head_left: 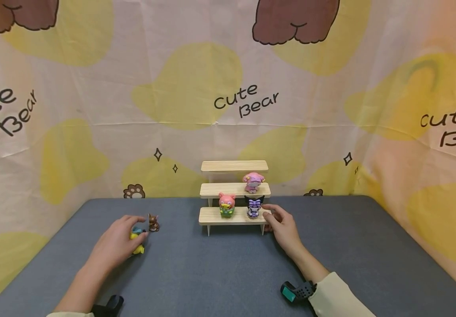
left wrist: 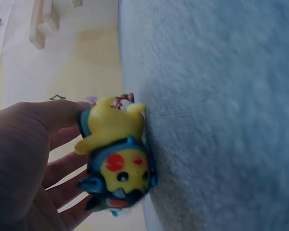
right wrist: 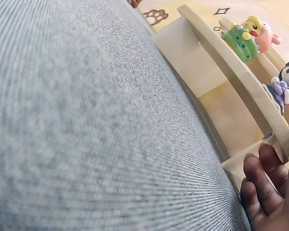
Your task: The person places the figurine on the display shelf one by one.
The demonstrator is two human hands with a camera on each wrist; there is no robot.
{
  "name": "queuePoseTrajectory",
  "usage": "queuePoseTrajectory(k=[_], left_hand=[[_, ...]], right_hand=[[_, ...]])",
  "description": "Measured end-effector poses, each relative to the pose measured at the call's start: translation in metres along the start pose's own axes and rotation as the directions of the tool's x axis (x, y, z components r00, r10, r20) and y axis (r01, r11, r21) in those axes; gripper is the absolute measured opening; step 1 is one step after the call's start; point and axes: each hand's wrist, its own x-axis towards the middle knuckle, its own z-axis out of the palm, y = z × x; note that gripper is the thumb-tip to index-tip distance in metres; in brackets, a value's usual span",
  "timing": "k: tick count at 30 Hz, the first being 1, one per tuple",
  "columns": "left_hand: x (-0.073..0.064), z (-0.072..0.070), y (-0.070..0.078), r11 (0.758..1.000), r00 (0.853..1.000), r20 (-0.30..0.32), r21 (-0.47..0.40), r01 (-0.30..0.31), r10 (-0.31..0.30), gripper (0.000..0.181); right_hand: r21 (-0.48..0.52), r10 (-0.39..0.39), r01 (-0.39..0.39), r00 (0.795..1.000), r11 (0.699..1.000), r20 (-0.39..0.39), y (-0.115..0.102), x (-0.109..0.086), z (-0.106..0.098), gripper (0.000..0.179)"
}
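Observation:
At the left of the table my left hand [head_left: 114,242] curls its thumb and fingers about a yellow figurine [left wrist: 115,122] with a blue hood. The figurine is on its side, close to the table surface; the hand partly hides it in the head view. Just beyond the fingertips stands a small brown figurine [head_left: 153,223]. My right hand [head_left: 285,229] grips the right end of the lowest step of a three-step wooden display stand [head_left: 233,166], its fingers bent beneath by the leg. A black-and-purple figurine [head_left: 253,207] stands beside that hand.
On the lowest step there is also a pink-and-green figurine [head_left: 227,205]. A pink figurine [head_left: 253,182] occupies the middle step's right end. The grey table [head_left: 196,273] meets a printed cloth backdrop [head_left: 188,92] behind the stand.

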Motion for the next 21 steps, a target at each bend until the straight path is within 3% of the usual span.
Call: queuePoseTrajectory(k=[14, 21], left_hand=[[0.0, 0.002, -0.009, 1.0, 1.0, -0.016, -0.018, 0.0, 0.0, 0.035], [-0.001, 0.005, -0.015, 1.0, 0.998, -0.056, -0.031, 0.006, -0.008, 0.038]], right_hand=[[-0.01, 0.007, -0.007, 1.0, 1.0, -0.002, 0.001, 0.001, 0.0, 0.029], [-0.019, 0.015, -0.015, 1.0, 1.0, -0.002, 0.0, 0.001, 0.001, 0.029]])
